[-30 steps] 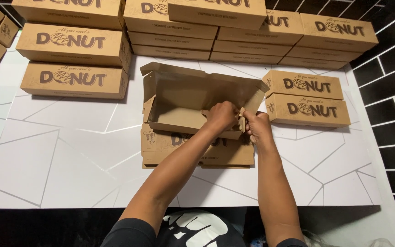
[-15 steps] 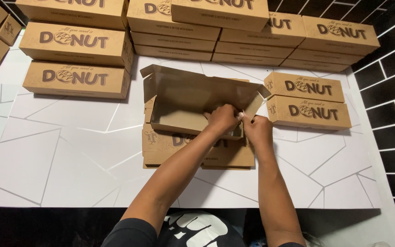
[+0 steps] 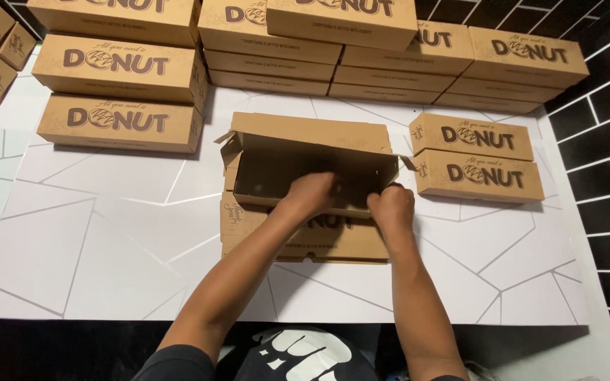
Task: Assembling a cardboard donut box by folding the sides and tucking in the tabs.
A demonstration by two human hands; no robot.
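Holding an open cardboard box [image 3: 298,159] at table [image 3: 72,240] centre, atop two closed boxes [image 3: 333,240]. Our left hand [image 3: 311,194] curls on its near wall; right hand [image 3: 392,209] pinches the near-right corner w/ fingers closed. Box stacks [image 3: 118,92] sit far left, more boxes [image 3: 474,159] right.

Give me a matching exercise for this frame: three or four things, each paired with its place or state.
Things:
1. open box
2. left hand
3. right hand
4. pair of closed boxes

Places or states:
A. stacked at the right, near the black tiled wall
B. at the open box's right front corner
C. lid raised, resting on closed boxes
D. on the open box's front wall, near its middle

Pairs: 1-C, 2-D, 3-B, 4-A
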